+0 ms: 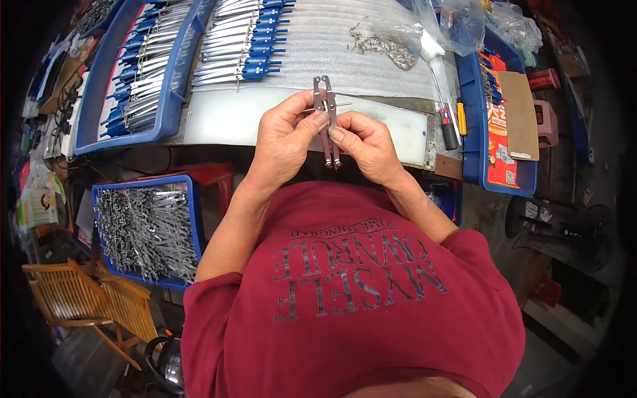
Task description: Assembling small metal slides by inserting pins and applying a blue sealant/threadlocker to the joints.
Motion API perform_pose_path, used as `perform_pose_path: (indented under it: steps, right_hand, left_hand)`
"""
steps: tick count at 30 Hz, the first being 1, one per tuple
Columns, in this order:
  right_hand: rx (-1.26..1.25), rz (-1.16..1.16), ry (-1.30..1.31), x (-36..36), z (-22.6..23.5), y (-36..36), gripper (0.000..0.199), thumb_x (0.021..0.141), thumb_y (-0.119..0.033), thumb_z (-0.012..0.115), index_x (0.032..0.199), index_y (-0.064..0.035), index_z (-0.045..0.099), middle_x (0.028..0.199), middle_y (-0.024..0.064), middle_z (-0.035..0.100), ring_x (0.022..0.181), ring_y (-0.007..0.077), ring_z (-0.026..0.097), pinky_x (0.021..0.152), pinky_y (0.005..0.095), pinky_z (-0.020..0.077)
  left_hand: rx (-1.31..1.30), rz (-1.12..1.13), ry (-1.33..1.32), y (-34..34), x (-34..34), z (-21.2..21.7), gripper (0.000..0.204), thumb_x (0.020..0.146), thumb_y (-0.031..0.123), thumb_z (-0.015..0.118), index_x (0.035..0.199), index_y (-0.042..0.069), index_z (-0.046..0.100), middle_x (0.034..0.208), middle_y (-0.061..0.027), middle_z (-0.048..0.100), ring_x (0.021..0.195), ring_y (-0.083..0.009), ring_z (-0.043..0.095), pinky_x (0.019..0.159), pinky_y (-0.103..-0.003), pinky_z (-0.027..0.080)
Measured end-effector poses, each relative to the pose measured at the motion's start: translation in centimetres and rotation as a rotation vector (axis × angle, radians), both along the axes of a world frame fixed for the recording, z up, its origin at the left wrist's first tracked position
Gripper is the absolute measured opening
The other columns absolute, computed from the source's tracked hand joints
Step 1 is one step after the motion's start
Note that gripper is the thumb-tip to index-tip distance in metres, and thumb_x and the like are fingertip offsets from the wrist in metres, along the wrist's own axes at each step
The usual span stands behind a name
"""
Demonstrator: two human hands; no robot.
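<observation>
Between my two hands, over the near edge of the bench, is a dark maroon drawing compass (331, 144) with two narrow legs. A thin brass-coloured rod (343, 104) crosses it near the upper end. My left hand (286, 132) is closed, its thumb and fingers pinching the left side of the compass. From the other side my right hand (369, 144) pinches the right leg a little lower, thumb pressed on it. Small shiny fittings show at both ends of the legs. My fingers hide part of the middle.
Silver-and-blue compasses (242, 43) lie in a row on the bench, with more in a blue tray (174, 89) at left. Small metal pins (381, 45) lie at the back. A yellow-handled screwdriver (461, 118) is beside the right blue tray (470, 126). A bin (194, 219) holds grey metal parts.
</observation>
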State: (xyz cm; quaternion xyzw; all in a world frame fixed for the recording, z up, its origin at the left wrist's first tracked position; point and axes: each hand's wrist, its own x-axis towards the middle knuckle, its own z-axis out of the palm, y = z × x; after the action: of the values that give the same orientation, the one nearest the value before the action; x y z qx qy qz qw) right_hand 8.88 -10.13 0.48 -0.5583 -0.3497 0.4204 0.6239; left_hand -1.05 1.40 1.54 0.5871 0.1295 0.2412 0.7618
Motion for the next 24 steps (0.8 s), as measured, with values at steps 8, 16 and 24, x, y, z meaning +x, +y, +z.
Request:
perform_pose_path:
  steps: [8, 16, 24]
  right_hand:
    - [-0.003, 0.003, 0.019, 0.0, -0.1, -0.1, 0.015, 0.085, -0.014, 0.051, 0.089, 0.001, 0.054, 0.073, -0.0016, 0.052, 0.063, 0.0037, 0.046, 0.056, 0.0178, 0.0387]
    - [-0.021, -0.037, 0.07, 0.3, 0.1, 0.1, 0.018, 0.086, -0.016, 0.051, 0.091, 0.0004, 0.055, 0.074, -0.0012, 0.053, 0.062, 0.0042, 0.046, 0.056, 0.0181, 0.0391]
    - [0.036, -0.139, 0.061, 0.6, 0.1, 0.9, 0.019, 0.085, -0.017, 0.053, 0.092, 0.0003, 0.055, 0.074, 0.0001, 0.055, 0.063, 0.0051, 0.046, 0.057, 0.0185, 0.0389]
  left_hand:
    - [0.026, 0.001, 0.038, -0.2, -0.1, 0.1, 0.023, 0.081, -0.001, 0.05, 0.104, -0.004, 0.053, 0.087, -0.0019, 0.057, 0.076, -0.0063, 0.05, 0.069, -0.02, 0.042]
    - [-0.051, -0.021, 0.077, 0.0, 0.1, -0.3, 0.027, 0.081, 0.001, 0.053, 0.107, -0.005, 0.052, 0.091, -0.0033, 0.058, 0.078, -0.0077, 0.052, 0.071, -0.021, 0.042]
    - [-0.113, -0.004, 0.026, -0.5, 0.3, 0.0, 0.024, 0.08, -0.004, 0.051, 0.103, -0.006, 0.052, 0.09, -0.0059, 0.057, 0.078, -0.0094, 0.055, 0.069, -0.022, 0.047]
